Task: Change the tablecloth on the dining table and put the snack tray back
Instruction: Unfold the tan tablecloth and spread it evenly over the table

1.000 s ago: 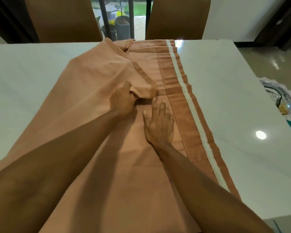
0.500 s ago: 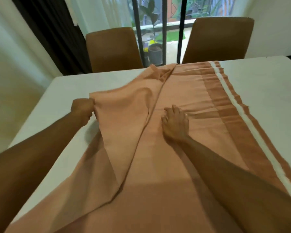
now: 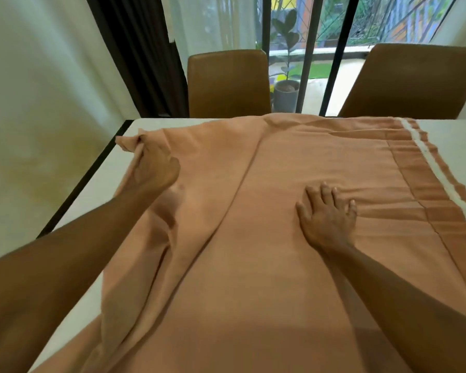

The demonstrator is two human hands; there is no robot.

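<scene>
A peach-orange tablecloth (image 3: 267, 238) with darker bands and a white stripe along its right side lies partly unfolded over the white dining table (image 3: 92, 200). My left hand (image 3: 154, 168) grips a corner of the cloth near the table's far left edge and holds it slightly raised. My right hand (image 3: 327, 219) lies flat on the cloth at the middle right, fingers spread and pressing it down. Loose folds run from the held corner toward me. The snack tray is out of view.
Two brown chairs (image 3: 228, 82) (image 3: 412, 82) stand at the table's far side. Behind them are a dark-framed window with a potted plant (image 3: 285, 87) and a dark curtain (image 3: 143, 55). The table's left edge borders a pale wall.
My left hand has pulled the cloth's folded layer from the middle out to the far left, opening the cloth wider. My right hand stays pressed on the cloth. The view has turned left.
</scene>
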